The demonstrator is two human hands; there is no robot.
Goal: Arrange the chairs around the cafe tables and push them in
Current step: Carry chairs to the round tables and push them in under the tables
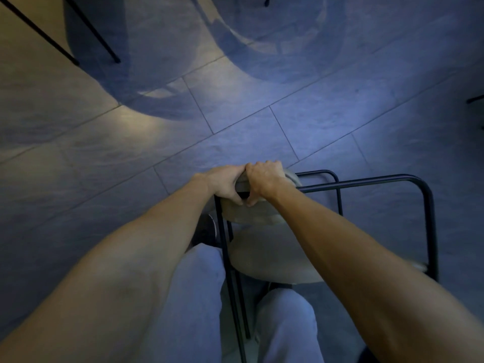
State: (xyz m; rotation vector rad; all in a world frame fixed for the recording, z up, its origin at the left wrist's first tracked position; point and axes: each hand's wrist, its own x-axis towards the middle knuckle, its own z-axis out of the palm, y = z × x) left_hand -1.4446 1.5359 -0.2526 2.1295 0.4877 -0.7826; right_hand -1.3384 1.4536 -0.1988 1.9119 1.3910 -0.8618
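A chair [272,260] with a pale round seat, a pale padded backrest and a thin black metal frame stands right in front of me on the tiled floor. My left hand [222,183] and my right hand [264,179] both grip the top of its backrest, side by side, thumbs toward me and nearly touching. The chair's black armrest loops [392,179] stretch away to the right of my hands. My legs in light trousers stand just behind the chair. No table top is in view.
Thin black furniture legs [99,38] stand at the upper left, on the pale floor. Another dark leg tip [475,98] shows at the right edge. Round shadows lie on the grey floor tiles [235,113] ahead of me.
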